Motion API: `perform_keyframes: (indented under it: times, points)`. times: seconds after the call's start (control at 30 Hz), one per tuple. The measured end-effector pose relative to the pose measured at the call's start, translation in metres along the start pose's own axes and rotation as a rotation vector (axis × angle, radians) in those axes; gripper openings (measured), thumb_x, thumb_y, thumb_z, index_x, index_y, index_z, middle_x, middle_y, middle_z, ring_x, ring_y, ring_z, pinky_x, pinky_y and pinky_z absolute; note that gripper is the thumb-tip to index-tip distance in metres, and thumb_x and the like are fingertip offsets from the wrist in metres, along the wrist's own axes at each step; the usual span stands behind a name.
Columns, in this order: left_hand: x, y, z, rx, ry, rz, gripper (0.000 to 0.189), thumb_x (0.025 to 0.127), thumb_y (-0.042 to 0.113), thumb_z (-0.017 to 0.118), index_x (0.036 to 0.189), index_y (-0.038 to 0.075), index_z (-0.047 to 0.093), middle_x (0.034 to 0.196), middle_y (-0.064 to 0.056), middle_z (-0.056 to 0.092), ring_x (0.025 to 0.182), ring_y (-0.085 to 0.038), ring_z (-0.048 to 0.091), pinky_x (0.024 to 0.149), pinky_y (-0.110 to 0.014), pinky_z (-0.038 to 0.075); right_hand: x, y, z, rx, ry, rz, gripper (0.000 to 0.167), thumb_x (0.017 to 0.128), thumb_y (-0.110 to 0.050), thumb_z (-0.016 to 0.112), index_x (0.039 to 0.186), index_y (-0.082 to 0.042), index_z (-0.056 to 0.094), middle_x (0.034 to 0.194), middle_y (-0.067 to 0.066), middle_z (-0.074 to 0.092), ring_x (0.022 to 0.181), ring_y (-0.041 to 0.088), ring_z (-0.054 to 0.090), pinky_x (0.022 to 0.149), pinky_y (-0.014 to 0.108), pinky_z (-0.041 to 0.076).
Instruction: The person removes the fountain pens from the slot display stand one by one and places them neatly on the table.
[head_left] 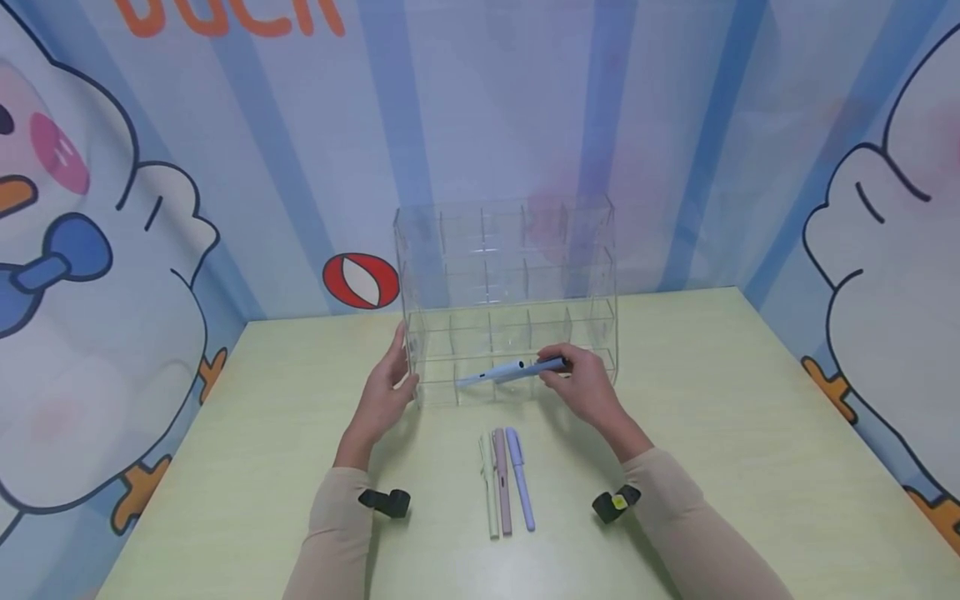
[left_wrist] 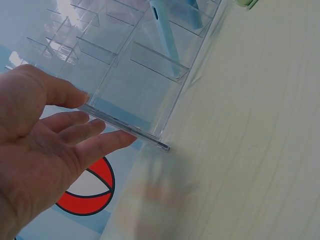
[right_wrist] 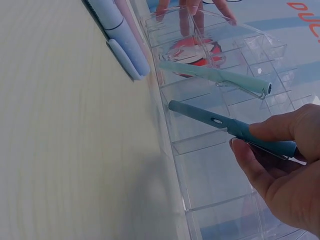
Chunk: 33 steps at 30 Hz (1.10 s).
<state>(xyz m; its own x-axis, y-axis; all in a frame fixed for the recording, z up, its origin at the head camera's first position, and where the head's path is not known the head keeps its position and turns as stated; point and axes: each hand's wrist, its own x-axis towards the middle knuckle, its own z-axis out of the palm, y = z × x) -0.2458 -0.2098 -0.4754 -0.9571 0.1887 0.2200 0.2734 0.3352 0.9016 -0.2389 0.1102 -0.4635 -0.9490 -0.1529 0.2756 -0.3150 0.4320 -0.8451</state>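
A clear acrylic organizer [head_left: 510,315] with stepped rows of compartments stands on the table. My left hand [head_left: 384,398] grips its left side panel, thumb on one face and fingers on the other in the left wrist view [left_wrist: 55,120]. My right hand [head_left: 583,385] pinches a dark blue-teal pen [right_wrist: 200,114] by its clipped cap end. This pen slants, its far end within a front-row compartment. Beside it on the left, a light blue pen [right_wrist: 215,75] with a wire clip leans in the neighbouring front compartment, apart from both hands.
In front of the organizer a green pen [head_left: 491,492], a mauve pen [head_left: 502,483] and a periwinkle pen [head_left: 521,479] lie side by side on the pale table [head_left: 225,467]. A printed duck backdrop [head_left: 495,100] rises behind the table's far edge.
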Motion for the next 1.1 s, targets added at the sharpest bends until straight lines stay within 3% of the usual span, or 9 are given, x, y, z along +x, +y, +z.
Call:
perform_keyframes:
  times: [0.47,0.7,1.0,1.1]
  points:
    - [0.0,0.002,0.001,-0.004,0.0,0.005,0.085,0.1,-0.001,0.051,0.16,0.043,0.009,0.166,-0.009,0.017,0.145,-0.037,0.03,0.092,-0.05,0.053,0.001,-0.004,-0.006,0.106,0.108,-0.037,0.04,0.089,0.006,0.068,0.128,0.006,0.06,0.109,0.021,0.069,0.097,0.035,0.069,0.074,0.028,0.061]
    - [0.001,0.003,0.0,-0.011,-0.005,0.002,0.084,0.101,-0.003,0.05,0.161,0.036,0.007,0.166,-0.01,0.015,0.146,-0.038,0.028,0.093,-0.054,0.052,0.001,-0.003,-0.009,0.121,0.147,-0.024,0.042,0.091,0.0,0.068,0.132,0.001,0.058,0.111,0.015,0.07,0.102,0.03,0.068,0.077,0.025,0.059]
    - [-0.011,0.04,-0.001,0.006,-0.027,-0.025,0.08,0.1,-0.005,0.049,0.162,0.019,0.006,0.165,-0.016,0.013,0.145,-0.043,0.027,0.095,-0.052,0.05,0.002,-0.009,-0.013,0.212,0.226,-0.045,0.043,0.09,0.001,0.068,0.132,0.002,0.058,0.111,0.018,0.07,0.103,0.032,0.068,0.076,0.017,0.056]
    - [-0.013,0.044,-0.001,0.014,-0.027,-0.025,0.079,0.1,-0.005,0.049,0.162,0.018,0.006,0.165,-0.018,0.014,0.145,-0.043,0.028,0.096,-0.052,0.05,0.001,-0.012,-0.015,0.237,0.244,-0.046,0.041,0.092,0.001,0.067,0.132,0.001,0.058,0.112,0.017,0.07,0.102,0.03,0.068,0.076,0.017,0.056]
